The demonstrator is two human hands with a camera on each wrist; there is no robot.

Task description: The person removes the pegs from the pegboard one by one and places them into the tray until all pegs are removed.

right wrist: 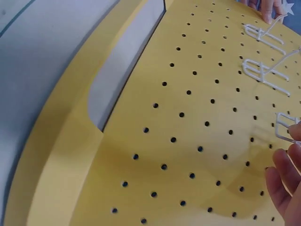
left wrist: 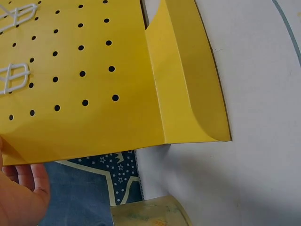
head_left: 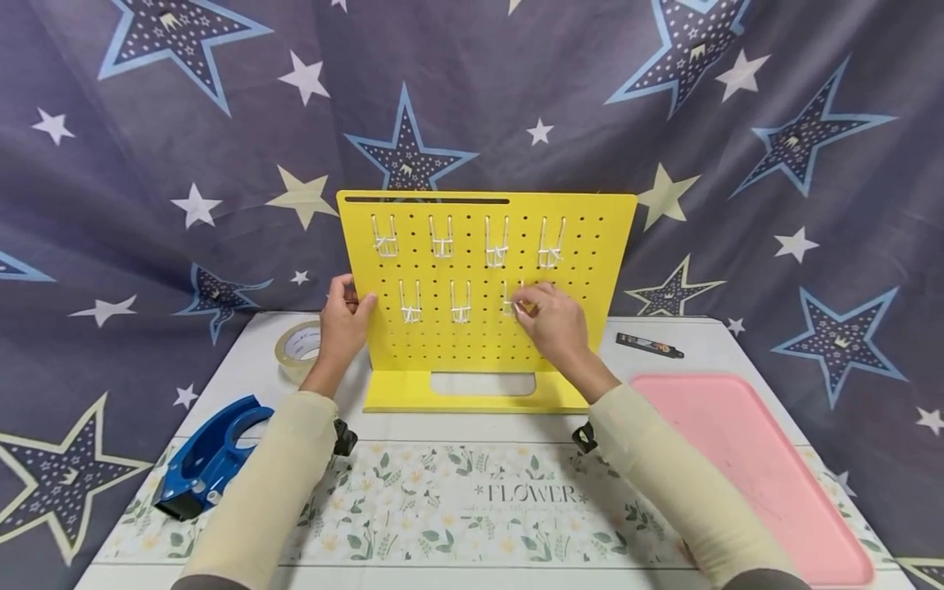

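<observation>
Star-printed curtain [head_left: 413, 49] hangs behind a white counter [head_left: 457, 430]. At far left we see a blue dispenser [head_left: 210, 459], then a tape roll [head_left: 298, 348] just beside our left hand [head_left: 345, 328]. That hand's fingers are clamped on the left edge of the yellow board [head_left: 472, 348], thumb in front and the rest behind. We judge the board a stiff sheet, light enough to shift or rock if pushed, so that side edge is a sound place to brace it. Six white hooks [head_left: 496, 254] hang on it, four above and two below. To their right, in the lower row, is the held hook [head_left: 507, 306], its lower end pinched between thumb and fingers of our right hand [head_left: 559, 324]. It should be feather-light, springy wire, smooth and apt to twist; the cross-wired end gives the best purchase. Whether its upper ends sit fully in the holes, we cannot tell. Farther right lie a black cutter-like thing [head_left: 649, 345] and a pink tray [head_left: 737, 459].
</observation>
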